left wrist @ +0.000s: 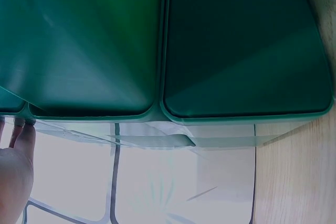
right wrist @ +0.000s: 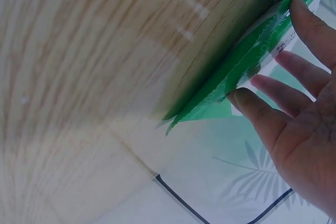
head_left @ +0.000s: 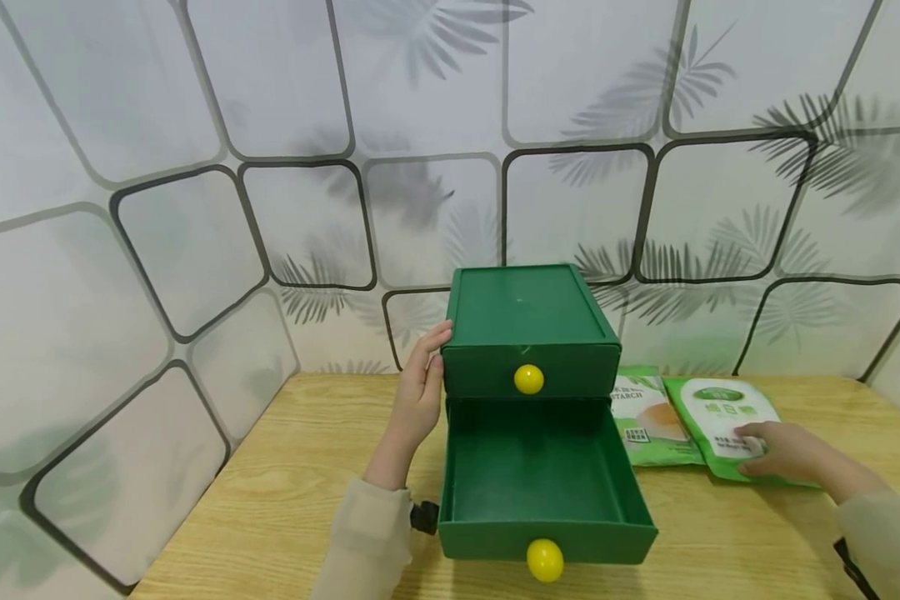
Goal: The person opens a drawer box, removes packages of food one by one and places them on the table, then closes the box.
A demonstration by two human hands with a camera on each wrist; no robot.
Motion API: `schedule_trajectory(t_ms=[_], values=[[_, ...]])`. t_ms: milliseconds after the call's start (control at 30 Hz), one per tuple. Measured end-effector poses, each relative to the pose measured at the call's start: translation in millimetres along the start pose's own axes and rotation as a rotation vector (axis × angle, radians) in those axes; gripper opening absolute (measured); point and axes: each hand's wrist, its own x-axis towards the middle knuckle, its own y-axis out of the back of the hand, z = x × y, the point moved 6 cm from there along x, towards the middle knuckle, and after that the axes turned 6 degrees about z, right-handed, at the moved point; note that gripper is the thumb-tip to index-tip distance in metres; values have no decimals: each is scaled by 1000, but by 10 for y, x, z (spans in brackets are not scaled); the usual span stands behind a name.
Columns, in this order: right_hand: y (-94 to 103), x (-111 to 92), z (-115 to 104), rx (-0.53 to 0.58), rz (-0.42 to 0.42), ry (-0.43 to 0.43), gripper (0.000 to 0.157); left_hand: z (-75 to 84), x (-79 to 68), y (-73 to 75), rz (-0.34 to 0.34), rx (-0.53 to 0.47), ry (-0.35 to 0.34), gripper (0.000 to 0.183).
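A green two-drawer cabinet with yellow knobs stands on the table. Its lower drawer is pulled out and holds nothing; the upper drawer is closed. My left hand rests against the cabinet's left side, fingers extended along it beside the upper drawer. In the left wrist view, part of that hand shows at the cabinet's edge. On the right, my right hand touches a green and white bag lying flat. The right wrist view has its fingers spread over the bag's face and edge.
Another green and white packet, printed with "STARCH", lies between the cabinet and the touched bag. Behind the wooden table hangs a patterned curtain with leaf prints. The extended drawer juts toward me, between my two arms.
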Motion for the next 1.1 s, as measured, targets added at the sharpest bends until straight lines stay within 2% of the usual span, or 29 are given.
schedule_trajectory(t_ms=[233, 367, 467, 700, 1100], values=[[-8, 14, 22, 19, -3, -13, 67, -32, -15, -4, -4, -9, 15, 31], [-20, 6, 11, 15, 2, -4, 66, 106, 16, -5, -1, -14, 27, 29], [-19, 10, 3, 10, 14, 3, 64, 146, 29, -1, 3, -2, 26, 29], [-5, 17, -12, 1, 29, 18, 62, 125, 31, -1, 0, -4, 34, 29], [-47, -13, -4, -7, 75, 39, 58, 158, 18, 1, 3, -9, 7, 29]])
